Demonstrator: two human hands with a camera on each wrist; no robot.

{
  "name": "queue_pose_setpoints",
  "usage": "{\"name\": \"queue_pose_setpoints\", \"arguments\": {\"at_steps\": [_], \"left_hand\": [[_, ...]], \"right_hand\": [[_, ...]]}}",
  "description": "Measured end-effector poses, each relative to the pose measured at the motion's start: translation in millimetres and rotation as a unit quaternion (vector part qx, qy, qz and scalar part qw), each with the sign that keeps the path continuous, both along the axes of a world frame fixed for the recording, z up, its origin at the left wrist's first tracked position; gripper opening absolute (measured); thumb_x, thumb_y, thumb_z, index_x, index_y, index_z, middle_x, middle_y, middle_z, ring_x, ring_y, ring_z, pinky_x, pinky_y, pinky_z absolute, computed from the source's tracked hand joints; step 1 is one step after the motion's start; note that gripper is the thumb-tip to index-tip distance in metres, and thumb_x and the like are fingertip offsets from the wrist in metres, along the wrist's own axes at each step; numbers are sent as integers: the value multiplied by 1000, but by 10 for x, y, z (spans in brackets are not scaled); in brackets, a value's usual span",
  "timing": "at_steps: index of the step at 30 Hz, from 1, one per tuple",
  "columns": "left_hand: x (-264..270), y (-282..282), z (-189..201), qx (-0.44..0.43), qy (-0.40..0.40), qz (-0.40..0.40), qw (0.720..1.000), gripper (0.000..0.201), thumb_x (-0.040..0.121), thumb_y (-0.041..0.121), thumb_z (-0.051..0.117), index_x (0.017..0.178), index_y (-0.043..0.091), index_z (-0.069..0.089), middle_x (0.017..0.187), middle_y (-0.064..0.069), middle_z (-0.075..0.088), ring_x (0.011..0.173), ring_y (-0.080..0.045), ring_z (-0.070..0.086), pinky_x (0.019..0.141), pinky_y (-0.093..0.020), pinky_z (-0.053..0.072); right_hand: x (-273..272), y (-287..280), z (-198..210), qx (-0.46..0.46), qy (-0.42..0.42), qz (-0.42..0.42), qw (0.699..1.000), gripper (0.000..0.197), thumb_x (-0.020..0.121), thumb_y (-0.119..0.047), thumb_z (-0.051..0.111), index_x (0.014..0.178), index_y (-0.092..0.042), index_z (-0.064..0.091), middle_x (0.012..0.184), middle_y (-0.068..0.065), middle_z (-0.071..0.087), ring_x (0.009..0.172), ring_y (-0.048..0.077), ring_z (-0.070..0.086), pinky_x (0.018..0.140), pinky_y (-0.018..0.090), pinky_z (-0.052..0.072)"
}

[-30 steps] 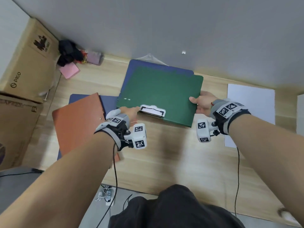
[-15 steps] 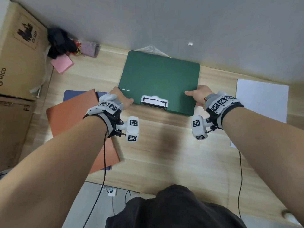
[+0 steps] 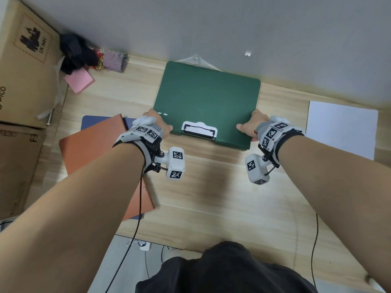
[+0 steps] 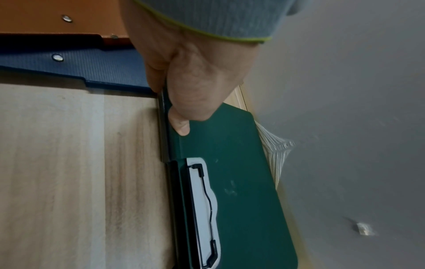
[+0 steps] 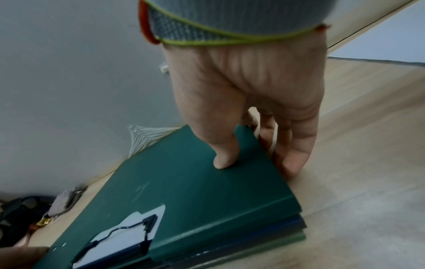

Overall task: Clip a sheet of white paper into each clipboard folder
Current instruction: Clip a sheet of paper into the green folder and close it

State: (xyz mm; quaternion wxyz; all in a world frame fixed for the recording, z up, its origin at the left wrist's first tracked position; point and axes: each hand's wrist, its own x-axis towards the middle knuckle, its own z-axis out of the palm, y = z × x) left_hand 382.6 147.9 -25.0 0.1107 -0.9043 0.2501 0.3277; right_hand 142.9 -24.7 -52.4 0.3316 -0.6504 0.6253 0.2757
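A green clipboard folder (image 3: 207,102) lies closed on top of a stack at the back of the desk, its white clip (image 3: 198,129) at the near edge. The right wrist view shows a blue and another green folder edge (image 5: 296,234) beneath it. My left hand (image 3: 156,125) grips the near-left corner, thumb (image 4: 181,125) on the cover and fingers under the edge. At the near-right corner my right hand (image 3: 251,125) holds the folder with its thumb (image 5: 223,156) on top and fingers down the side edge. White paper (image 3: 342,127) lies to the right.
An orange folder (image 3: 95,149) lies on a blue one (image 3: 88,121) at the left, partly under my left forearm. Cardboard boxes (image 3: 23,81) stand along the left. A pink note (image 3: 79,81) and dark clutter (image 3: 76,51) sit at the back left, by the grey wall.
The green folder has slid back and squared up over the blue folder that showed behind it. Both hands moved to its near corners.
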Motion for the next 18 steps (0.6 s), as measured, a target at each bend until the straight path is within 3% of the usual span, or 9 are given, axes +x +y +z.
{"name": "queue_pose_setpoints", "arguments": {"at_steps": [2,5,8,10,12,14,16,18], "left_hand": [[-19,35,22,-13,-3,20,1000,41,82,43,68,104,14,49,102,-5,56,90,-26,55,83,-35,47],[7,172,90,-50,-36,48,997,76,77,52,69,134,11,41,132,-12,47,112,-33,54,90,-44,46],[116,467,213,-126,-86,72,986,87,75,59,67,142,13,36,139,-15,43,125,-35,45,97,-48,42],[231,796,265,-121,-107,103,982,88,74,62,68,140,11,38,138,-17,43,123,-37,46,94,-48,42],[294,999,253,-70,-96,145,982,99,68,68,67,141,10,35,137,-19,41,118,-41,50,92,-50,45],[271,1223,281,-34,-79,185,979,102,64,71,68,139,11,35,134,-16,40,111,-40,53,86,-47,47],[208,1373,254,-31,-70,196,978,94,65,68,70,134,11,40,131,-15,41,105,-38,55,81,-44,48],[79,1463,255,-54,-67,197,977,88,67,64,72,130,10,44,130,-15,44,107,-37,54,88,-46,48]], "right_hand": [[-34,6,71,15,-23,-23,999,73,78,-52,68,135,-16,38,119,8,60,95,32,67,84,47,58],[-77,46,219,-2,-56,-84,995,78,74,-52,75,135,-17,41,132,8,53,110,33,60,92,48,53],[32,122,495,-103,-106,-109,983,77,80,-43,75,140,-15,36,142,11,36,119,33,53,96,40,46],[258,271,685,-135,-196,-79,968,61,82,-37,73,132,-16,46,132,7,47,113,27,56,91,34,45],[491,403,834,-104,-243,-15,964,41,83,-39,71,118,-21,56,107,-1,59,100,20,58,85,30,45],[739,634,939,-44,-272,38,961,23,84,-40,70,101,-26,63,86,-8,59,88,17,59,81,29,47],[908,840,956,-2,-293,61,954,12,83,-38,72,85,-29,64,77,-11,60,81,17,60,79,30,50],[954,1022,910,21,-298,66,952,10,82,-36,72,78,-29,65,73,-11,62,77,17,61,73,30,51]]}}
